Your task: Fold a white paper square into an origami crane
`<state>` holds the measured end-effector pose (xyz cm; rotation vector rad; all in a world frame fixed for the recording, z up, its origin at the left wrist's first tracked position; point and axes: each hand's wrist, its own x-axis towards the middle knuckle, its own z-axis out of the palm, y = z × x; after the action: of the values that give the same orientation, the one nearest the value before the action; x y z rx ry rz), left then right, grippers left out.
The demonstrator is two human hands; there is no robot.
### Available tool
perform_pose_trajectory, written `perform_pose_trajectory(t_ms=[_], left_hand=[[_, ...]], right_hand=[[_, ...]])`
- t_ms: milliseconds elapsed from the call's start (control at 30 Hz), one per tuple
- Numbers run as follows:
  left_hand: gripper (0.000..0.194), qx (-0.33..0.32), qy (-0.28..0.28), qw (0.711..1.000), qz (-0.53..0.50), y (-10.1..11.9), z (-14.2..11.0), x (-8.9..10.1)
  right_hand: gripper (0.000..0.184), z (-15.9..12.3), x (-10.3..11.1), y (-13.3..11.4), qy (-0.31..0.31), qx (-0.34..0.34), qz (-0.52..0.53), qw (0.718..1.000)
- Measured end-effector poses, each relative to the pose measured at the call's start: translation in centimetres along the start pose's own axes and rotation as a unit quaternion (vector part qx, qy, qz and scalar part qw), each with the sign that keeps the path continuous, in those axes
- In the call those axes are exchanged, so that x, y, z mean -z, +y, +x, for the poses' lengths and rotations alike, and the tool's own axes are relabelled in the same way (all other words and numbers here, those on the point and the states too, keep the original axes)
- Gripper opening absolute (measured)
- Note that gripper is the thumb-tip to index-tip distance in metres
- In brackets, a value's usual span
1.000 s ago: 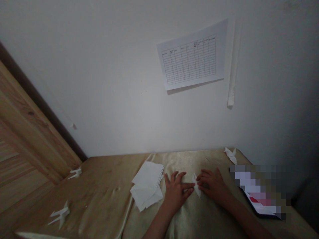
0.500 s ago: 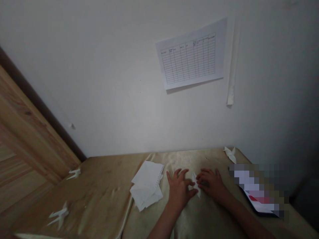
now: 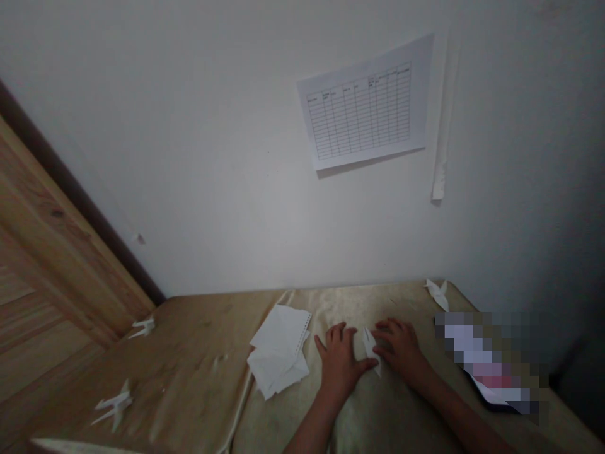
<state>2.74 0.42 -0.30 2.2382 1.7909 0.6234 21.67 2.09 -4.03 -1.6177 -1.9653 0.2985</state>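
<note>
A small, narrow piece of folded white paper [image 3: 370, 343] lies on the cloth-covered table between my two hands. My left hand [image 3: 339, 359] has its thumb against the lower part of the paper, while its other fingers are spread and bent to the left of it. From the other side, my right hand [image 3: 401, 350] holds the paper's right edge with its thumb and fingertips. Left of my hands rests a loose pile of white paper sheets [image 3: 280, 350], the top one with a torn, perforated edge.
Folded paper figures lie at the left front [image 3: 115, 405], left back [image 3: 143, 326] and right back corner [image 3: 438, 294]. A phone-like device [image 3: 496, 394], partly blurred out, is right of my right arm. The wall [image 3: 212, 157] rises behind the table [image 3: 189, 353], with a printed sheet [image 3: 363, 107] on it.
My left index finger has lifted away from the folded paper, leaving the thumb touching it. More of the paper now shows. The view has shifted very slightly.
</note>
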Motion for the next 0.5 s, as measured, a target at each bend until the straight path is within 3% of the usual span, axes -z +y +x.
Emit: perform_pose_trajectory(t_ms=[333, 433, 500], left_hand=[[0.013, 0.018, 0.001, 0.997, -0.077, 0.3, 0.7, 0.5], [0.005, 0.015, 0.028, 0.993, -0.110, 0.5, 1.0, 0.7], [0.005, 0.000, 0.047, 0.990, -0.131, 0.7, 1.3, 0.8]], right_hand=[[0.035, -0.2, 0.4, -0.8, 0.025, -0.009, 0.138, 0.990], [0.034, -0.1, 0.6, -1.2, 0.052, -0.027, 0.166, 0.984], [0.023, 0.0, 0.9, -1.3, 0.071, -0.018, 0.180, 0.981]])
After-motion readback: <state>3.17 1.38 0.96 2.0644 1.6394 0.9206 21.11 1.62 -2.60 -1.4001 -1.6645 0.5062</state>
